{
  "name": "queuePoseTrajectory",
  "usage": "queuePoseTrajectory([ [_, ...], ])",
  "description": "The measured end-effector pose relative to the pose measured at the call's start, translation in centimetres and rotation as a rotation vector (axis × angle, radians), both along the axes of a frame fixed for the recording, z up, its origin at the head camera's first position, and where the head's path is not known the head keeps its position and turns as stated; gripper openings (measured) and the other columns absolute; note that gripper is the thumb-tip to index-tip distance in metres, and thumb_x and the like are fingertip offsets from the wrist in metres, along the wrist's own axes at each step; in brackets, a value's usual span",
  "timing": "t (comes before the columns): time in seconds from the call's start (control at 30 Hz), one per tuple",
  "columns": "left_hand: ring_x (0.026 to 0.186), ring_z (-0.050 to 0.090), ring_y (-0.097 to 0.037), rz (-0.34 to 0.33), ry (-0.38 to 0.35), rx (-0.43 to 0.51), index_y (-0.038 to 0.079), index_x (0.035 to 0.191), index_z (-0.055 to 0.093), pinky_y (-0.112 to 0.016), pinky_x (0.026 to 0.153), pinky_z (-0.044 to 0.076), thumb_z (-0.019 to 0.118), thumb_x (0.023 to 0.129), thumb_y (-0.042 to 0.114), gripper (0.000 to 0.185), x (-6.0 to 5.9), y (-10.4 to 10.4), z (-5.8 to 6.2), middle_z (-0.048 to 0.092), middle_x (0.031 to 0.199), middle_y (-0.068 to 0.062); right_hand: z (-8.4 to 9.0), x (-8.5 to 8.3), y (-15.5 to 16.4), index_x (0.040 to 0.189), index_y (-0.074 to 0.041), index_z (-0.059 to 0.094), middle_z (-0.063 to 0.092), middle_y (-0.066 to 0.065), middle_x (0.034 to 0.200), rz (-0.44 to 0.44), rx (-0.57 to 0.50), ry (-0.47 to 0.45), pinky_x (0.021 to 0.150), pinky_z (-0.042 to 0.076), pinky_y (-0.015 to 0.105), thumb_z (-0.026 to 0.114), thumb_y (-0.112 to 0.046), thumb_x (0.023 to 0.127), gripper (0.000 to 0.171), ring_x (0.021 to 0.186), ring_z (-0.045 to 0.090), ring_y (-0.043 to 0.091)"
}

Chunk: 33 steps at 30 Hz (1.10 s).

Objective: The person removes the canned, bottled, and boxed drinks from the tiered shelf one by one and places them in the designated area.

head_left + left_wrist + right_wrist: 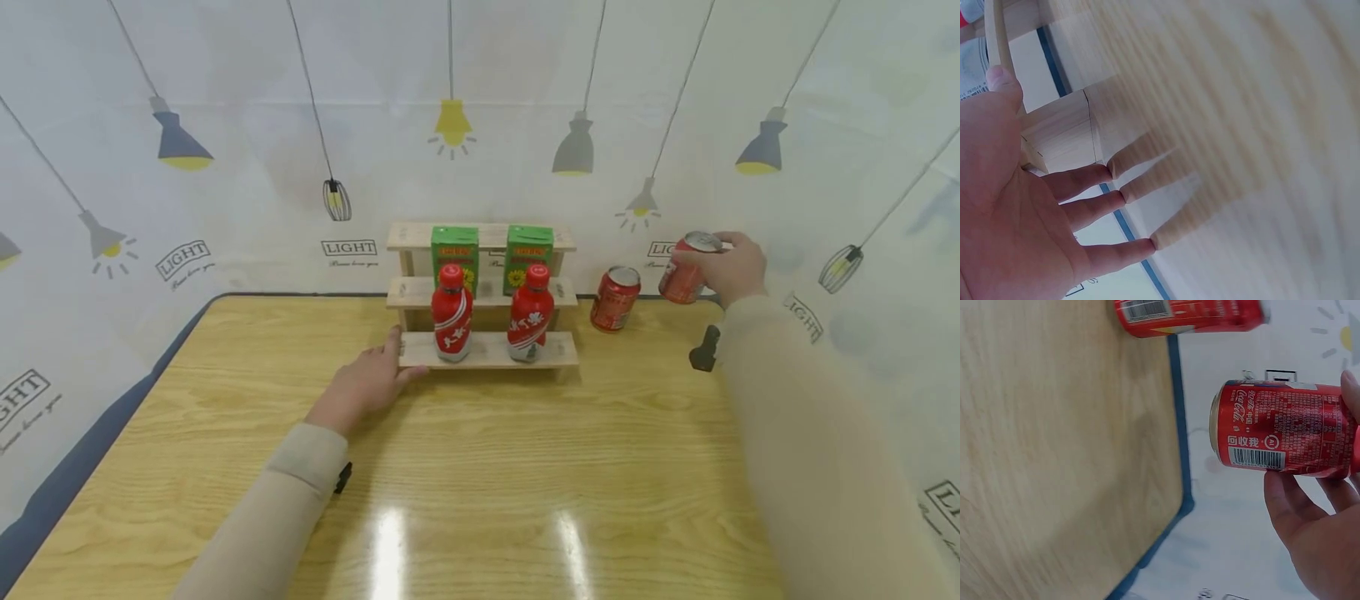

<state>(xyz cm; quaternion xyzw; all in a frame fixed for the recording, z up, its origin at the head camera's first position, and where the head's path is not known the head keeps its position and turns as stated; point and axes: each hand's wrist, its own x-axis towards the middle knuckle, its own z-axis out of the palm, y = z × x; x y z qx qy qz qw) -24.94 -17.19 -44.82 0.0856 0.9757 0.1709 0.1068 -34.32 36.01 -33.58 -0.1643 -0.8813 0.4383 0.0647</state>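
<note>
My left hand (367,379) touches the left end of the lowest step of a small three-step wooden display rack (491,362). Its thumb (1002,81) rests at the step's front edge, and three straight fingers (1100,203) reach down to the tabletop. Two red bottles (452,317) stand on the lowest step, in front of two green boxes (530,250) on the middle step. At the right, my right hand (738,268) grips a red Coca-Cola can (1285,428) near its top. The can is raised and slightly tilted. Another red can (615,300) stands between it and the rack.
The wooden table (487,467) ends at a dark blue edge (180,333) along the back and left. Behind it hangs a pale backdrop (262,125) printed with lamps. A black wrist-camera piece (705,350) shows beside the right sleeve.
</note>
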Motion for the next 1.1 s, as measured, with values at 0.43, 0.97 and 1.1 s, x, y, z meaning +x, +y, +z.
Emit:
queuePoseTrajectory([
  [0.43,0.151,0.043,-0.053,-0.007,0.01,0.018,0.007,0.172,-0.002,-0.07,0.12,0.042,0.035,0.101,0.081,0.109,0.1,0.2,-0.2,0.042,0.165,-0.03,-4.4,0.2,0.3,0.17,-0.012,0.024,0.032,0.017,0.175,-0.022,-0.11,-0.034,0.128,0.041,0.054,0.085,-0.052,0.088,0.11,0.158,0.039,0.038],
  [0.97,0.16,0.028,-0.052,0.036,-0.061,0.09,0.017,0.172,-0.009,-0.077,0.127,0.019,0.035,0.098,0.084,0.11,0.6,0.3,0.0,0.037,0.171,-0.02,-7.4,0.1,0.3,0.172,-0.017,0.019,0.025,0.017,0.177,-0.036,-0.12,-0.068,0.131,0.036,0.056,0.08,-0.057,0.091,0.109,0.162,0.032,0.039],
  [1.1,0.163,0.017,-0.051,0.069,-0.122,0.154,0.025,0.171,-0.015,-0.074,0.129,0.008,0.036,0.096,0.087,0.11,0.7,-0.3,0.6,0.024,0.177,-0.018,-7.8,-0.2,-0.3,0.172,-0.02,0.018,0.025,0.014,0.178,-0.045,-0.201,-0.059,0.132,0.034,0.051,0.081,-0.056,0.09,0.11,0.163,0.031,0.035],
])
